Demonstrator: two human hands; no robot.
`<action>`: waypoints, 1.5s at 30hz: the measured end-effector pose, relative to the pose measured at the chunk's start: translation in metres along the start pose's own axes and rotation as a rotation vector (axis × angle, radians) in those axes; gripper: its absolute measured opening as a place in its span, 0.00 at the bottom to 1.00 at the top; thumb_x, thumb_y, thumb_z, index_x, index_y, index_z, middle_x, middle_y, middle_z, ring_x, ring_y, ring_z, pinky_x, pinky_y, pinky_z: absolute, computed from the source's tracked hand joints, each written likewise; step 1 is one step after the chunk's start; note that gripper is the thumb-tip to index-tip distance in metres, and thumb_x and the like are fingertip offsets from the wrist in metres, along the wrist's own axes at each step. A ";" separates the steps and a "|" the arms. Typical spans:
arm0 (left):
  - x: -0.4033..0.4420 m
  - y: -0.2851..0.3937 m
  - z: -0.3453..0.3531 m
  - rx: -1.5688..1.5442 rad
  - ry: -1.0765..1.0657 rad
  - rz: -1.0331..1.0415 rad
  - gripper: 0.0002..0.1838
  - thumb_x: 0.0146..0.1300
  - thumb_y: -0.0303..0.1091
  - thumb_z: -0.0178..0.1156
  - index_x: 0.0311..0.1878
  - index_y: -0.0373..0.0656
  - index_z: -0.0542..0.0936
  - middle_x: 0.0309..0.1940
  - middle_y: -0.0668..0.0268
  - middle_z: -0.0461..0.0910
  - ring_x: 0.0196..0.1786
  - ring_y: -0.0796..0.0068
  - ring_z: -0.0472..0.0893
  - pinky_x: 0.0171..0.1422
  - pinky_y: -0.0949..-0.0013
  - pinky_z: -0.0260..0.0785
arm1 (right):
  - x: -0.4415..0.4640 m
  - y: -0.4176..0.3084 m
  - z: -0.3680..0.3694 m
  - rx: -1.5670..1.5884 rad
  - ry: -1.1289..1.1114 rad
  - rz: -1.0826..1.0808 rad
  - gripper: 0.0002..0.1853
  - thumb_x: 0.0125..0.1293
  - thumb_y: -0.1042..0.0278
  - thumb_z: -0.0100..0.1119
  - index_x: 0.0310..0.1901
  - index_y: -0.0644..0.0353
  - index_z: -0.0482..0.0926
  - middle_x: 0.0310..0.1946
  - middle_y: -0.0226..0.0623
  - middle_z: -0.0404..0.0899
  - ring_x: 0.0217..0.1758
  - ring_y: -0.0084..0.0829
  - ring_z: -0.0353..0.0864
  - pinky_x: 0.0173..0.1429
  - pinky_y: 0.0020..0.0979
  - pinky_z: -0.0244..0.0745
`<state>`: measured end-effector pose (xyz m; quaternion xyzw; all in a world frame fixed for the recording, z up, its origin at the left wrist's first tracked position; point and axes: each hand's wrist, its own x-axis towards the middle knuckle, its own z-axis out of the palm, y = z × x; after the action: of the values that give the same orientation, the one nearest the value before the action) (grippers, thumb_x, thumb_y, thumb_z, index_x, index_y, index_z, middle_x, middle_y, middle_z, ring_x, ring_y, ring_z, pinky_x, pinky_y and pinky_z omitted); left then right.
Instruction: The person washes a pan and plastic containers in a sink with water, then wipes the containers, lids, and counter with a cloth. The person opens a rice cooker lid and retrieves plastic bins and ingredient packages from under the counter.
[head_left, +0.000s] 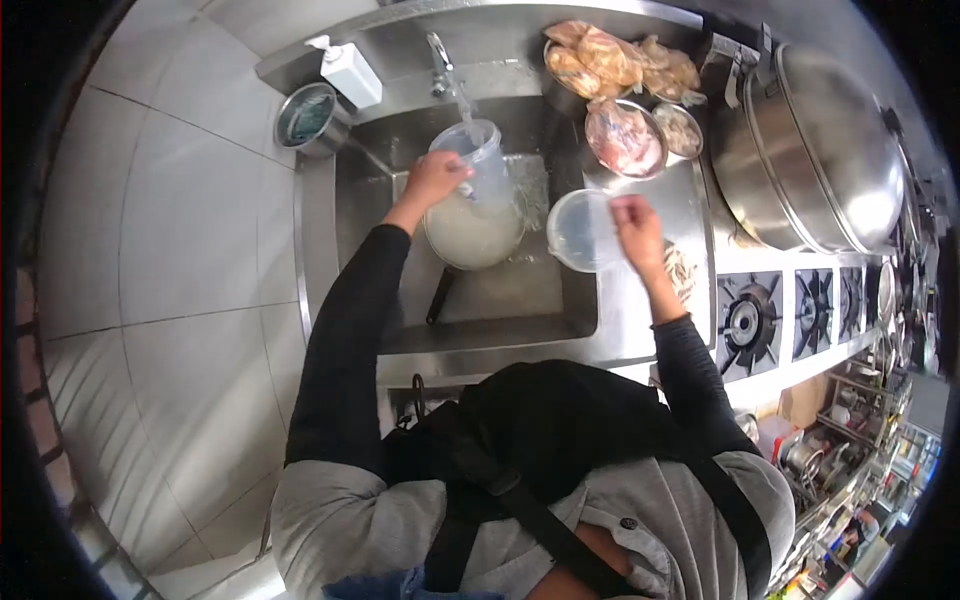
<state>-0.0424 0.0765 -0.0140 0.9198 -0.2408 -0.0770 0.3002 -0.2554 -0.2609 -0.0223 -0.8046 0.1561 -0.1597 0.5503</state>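
Note:
In the basin of the steel sink (535, 335), my left hand (436, 180) is closed at the near rim of a clear plastic tub (484, 150), gripping it. Water runs from the tap (440, 62) into this tub. Directly beneath is a round pan (470, 245) of cloudy water, its black handle (440, 296) pointing towards me. Over the sink's right edge, my right hand (637, 232) is closed on a second clear plastic container (577, 232), held tilted. A small blue-purple patch by my left fingertips is too small to identify.
A white pump bottle (350, 74) and a metal pot (312, 120) stand at the sink's left corner. Bowls of raw meat (625, 138) and bagged food (595, 62) sit at back right. A large steel steamer (810, 150) and gas burners (745, 322) are further right.

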 end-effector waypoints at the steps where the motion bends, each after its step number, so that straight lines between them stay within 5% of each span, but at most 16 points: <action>1: -0.020 -0.002 0.002 0.001 -0.075 -0.048 0.19 0.56 0.51 0.68 0.37 0.43 0.83 0.36 0.53 0.82 0.42 0.49 0.81 0.45 0.51 0.72 | -0.004 0.007 -0.024 -0.081 0.035 0.092 0.12 0.70 0.62 0.61 0.36 0.63 0.79 0.23 0.31 0.79 0.27 0.20 0.73 0.33 0.28 0.72; 9: -0.124 0.007 0.038 0.014 -0.083 0.202 0.14 0.56 0.40 0.69 0.37 0.40 0.82 0.38 0.51 0.80 0.47 0.45 0.78 0.51 0.53 0.72 | -0.027 -0.061 -0.106 -0.187 0.013 0.384 0.23 0.69 0.47 0.61 0.34 0.64 0.81 0.21 0.33 0.77 0.27 0.25 0.76 0.32 0.32 0.71; 11: -0.124 0.032 0.027 0.044 0.039 0.382 0.14 0.60 0.41 0.68 0.36 0.38 0.79 0.37 0.53 0.81 0.44 0.50 0.79 0.50 0.55 0.72 | -0.037 -0.035 -0.131 -0.478 -0.109 -0.050 0.20 0.60 0.54 0.66 0.49 0.57 0.81 0.36 0.36 0.83 0.33 0.34 0.82 0.40 0.37 0.78; 12: -0.126 0.042 0.016 -0.134 -0.134 0.039 0.14 0.65 0.40 0.64 0.40 0.36 0.80 0.39 0.56 0.80 0.45 0.59 0.79 0.51 0.58 0.72 | -0.043 -0.019 -0.144 -0.865 -0.066 -0.446 0.25 0.55 0.59 0.67 0.56 0.53 0.78 0.42 0.36 0.83 0.37 0.39 0.82 0.46 0.42 0.79; 14: -0.115 0.039 0.020 -0.843 -0.006 -0.223 0.11 0.69 0.36 0.58 0.41 0.35 0.80 0.38 0.59 0.78 0.43 0.63 0.78 0.52 0.60 0.71 | -0.052 -0.081 -0.136 -0.470 0.023 0.071 0.21 0.60 0.63 0.62 0.56 0.53 0.76 0.39 0.45 0.82 0.39 0.51 0.81 0.47 0.47 0.77; 16: -0.092 -0.023 0.036 -1.400 -0.216 -0.731 0.26 0.74 0.41 0.47 0.71 0.40 0.66 0.69 0.58 0.66 0.66 0.66 0.70 0.57 0.65 0.69 | -0.045 -0.076 -0.126 -0.423 0.116 -0.115 0.20 0.60 0.69 0.62 0.56 0.53 0.75 0.35 0.49 0.83 0.41 0.54 0.82 0.45 0.50 0.76; 19: -0.111 0.015 0.022 -1.679 -0.548 -0.739 0.33 0.61 0.44 0.65 0.65 0.38 0.70 0.42 0.50 0.79 0.46 0.58 0.80 0.46 0.51 0.77 | -0.035 -0.101 -0.120 -0.499 0.206 -0.140 0.15 0.61 0.57 0.65 0.43 0.57 0.77 0.31 0.48 0.81 0.39 0.54 0.82 0.43 0.52 0.76; 23: -0.078 0.007 0.060 -1.966 -0.877 -0.448 0.23 0.64 0.41 0.62 0.58 0.39 0.75 0.41 0.55 0.79 0.41 0.64 0.79 0.41 0.57 0.74 | -0.037 -0.130 -0.143 -0.547 0.343 -0.079 0.13 0.61 0.61 0.61 0.35 0.62 0.73 0.26 0.51 0.80 0.35 0.55 0.81 0.40 0.52 0.75; 26: -0.069 0.054 0.071 -1.148 -0.159 0.093 0.15 0.66 0.40 0.58 0.48 0.39 0.81 0.37 0.57 0.79 0.39 0.64 0.78 0.41 0.62 0.72 | -0.033 -0.129 -0.164 -0.395 0.471 -0.067 0.12 0.60 0.62 0.60 0.34 0.62 0.72 0.25 0.53 0.78 0.34 0.56 0.80 0.39 0.53 0.74; 27: -0.088 0.195 0.015 -1.305 -0.220 -0.383 0.18 0.65 0.40 0.61 0.52 0.39 0.79 0.41 0.55 0.79 0.38 0.63 0.79 0.45 0.59 0.73 | -0.026 -0.112 -0.168 -0.428 0.441 -0.160 0.11 0.58 0.63 0.61 0.38 0.59 0.74 0.31 0.46 0.80 0.39 0.51 0.81 0.41 0.53 0.74; 30: -0.046 0.143 0.030 -0.358 -0.655 0.380 0.42 0.68 0.49 0.61 0.76 0.43 0.52 0.70 0.51 0.65 0.60 0.56 0.74 0.73 0.41 0.53 | -0.027 -0.077 -0.172 -0.817 0.268 -0.342 0.12 0.56 0.63 0.60 0.42 0.53 0.77 0.39 0.36 0.80 0.47 0.44 0.81 0.44 0.52 0.73; 31: -0.056 0.169 0.038 -0.533 -0.462 0.749 0.11 0.58 0.32 0.63 0.42 0.42 0.75 0.48 0.61 0.76 0.53 0.61 0.76 0.46 0.59 0.67 | -0.028 -0.057 -0.168 -0.890 0.192 -0.343 0.12 0.57 0.63 0.60 0.43 0.52 0.78 0.41 0.33 0.80 0.49 0.42 0.80 0.46 0.51 0.74; 34: -0.088 0.228 0.048 -0.290 -0.386 1.039 0.11 0.54 0.34 0.68 0.32 0.41 0.75 0.37 0.56 0.76 0.41 0.52 0.76 0.52 0.52 0.68 | -0.033 0.004 -0.142 -1.019 -0.171 -0.300 0.11 0.58 0.61 0.59 0.44 0.48 0.79 0.43 0.30 0.80 0.52 0.40 0.79 0.52 0.47 0.75; 38: -0.096 0.248 0.075 -0.167 -0.350 1.038 0.14 0.44 0.32 0.73 0.32 0.44 0.77 0.38 0.55 0.77 0.44 0.49 0.77 0.53 0.50 0.69 | -0.015 0.013 -0.163 -0.941 -0.075 -0.584 0.10 0.59 0.63 0.58 0.41 0.56 0.79 0.41 0.38 0.80 0.50 0.40 0.81 0.57 0.41 0.76; 40: -0.097 0.263 0.060 -0.104 -0.223 1.084 0.26 0.46 0.40 0.76 0.51 0.50 0.83 0.56 0.56 0.77 0.50 0.53 0.79 0.58 0.53 0.70 | 0.005 -0.037 -0.163 -0.943 0.097 -0.652 0.22 0.52 0.68 0.61 0.52 0.51 0.82 0.58 0.41 0.77 0.64 0.43 0.73 0.65 0.47 0.70; 45: -0.063 0.208 0.017 -0.444 0.051 0.611 0.19 0.57 0.38 0.71 0.50 0.44 0.82 0.54 0.57 0.79 0.45 0.62 0.81 0.53 0.61 0.73 | 0.042 -0.171 -0.115 -1.274 -0.113 -0.827 0.36 0.63 0.66 0.53 0.74 0.31 0.61 0.79 0.31 0.51 0.81 0.39 0.50 0.81 0.55 0.39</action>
<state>-0.1844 -0.0482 0.0952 0.7196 -0.4739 -0.0112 0.5074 -0.2544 -0.3160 0.1805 -0.9666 -0.1245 -0.1906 -0.1179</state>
